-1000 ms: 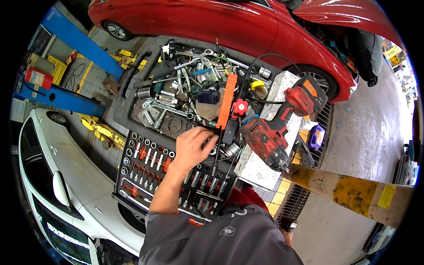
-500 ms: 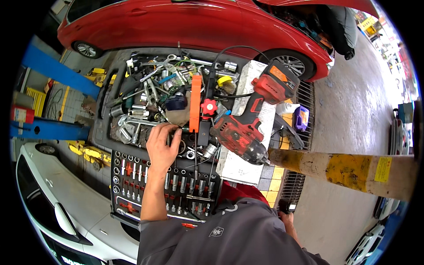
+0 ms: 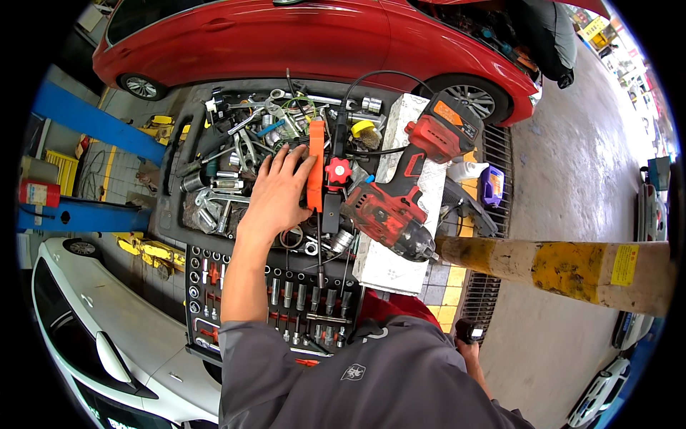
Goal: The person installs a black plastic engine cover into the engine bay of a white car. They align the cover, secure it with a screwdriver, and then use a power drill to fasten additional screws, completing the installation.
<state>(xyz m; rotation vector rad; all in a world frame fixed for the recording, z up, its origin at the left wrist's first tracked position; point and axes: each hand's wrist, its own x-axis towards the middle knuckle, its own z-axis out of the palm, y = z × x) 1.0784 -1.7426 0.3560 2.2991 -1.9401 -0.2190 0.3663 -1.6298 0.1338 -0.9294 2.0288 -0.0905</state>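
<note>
My left hand (image 3: pixel 280 191) reaches over the heap of tools in the black tray (image 3: pixel 166 214). Its fingers are stretched out and apart, with the thumb side close against an upright orange bar (image 3: pixel 316 166). Whatever lies under the palm is hidden. Right of the bar is a red star-shaped knob (image 3: pixel 338 171) on a black tool. Down at my right side, my right hand (image 3: pixel 469 352) is closed around a dark object (image 3: pixel 469 331) with a small pale patch; its kind does not show. Wrenches, sockets and pliers (image 3: pixel 246 151) lie loose around my left hand.
A red and black cordless impact wrench (image 3: pixel 400 204) rests on a white block (image 3: pixel 386 275). Nearer me lies a socket set (image 3: pixel 300 300). A yellow-marked post (image 3: pixel 557 275) juts in at right. A red car (image 3: pixel 286 43) stands beyond the tray, with a person (image 3: pixel 550 43) at its front.
My left hand has moved forward and slightly right, and its fingers have spread. It now covers the dark item and brown piece seen beside the orange bar. My right hand stays low.
</note>
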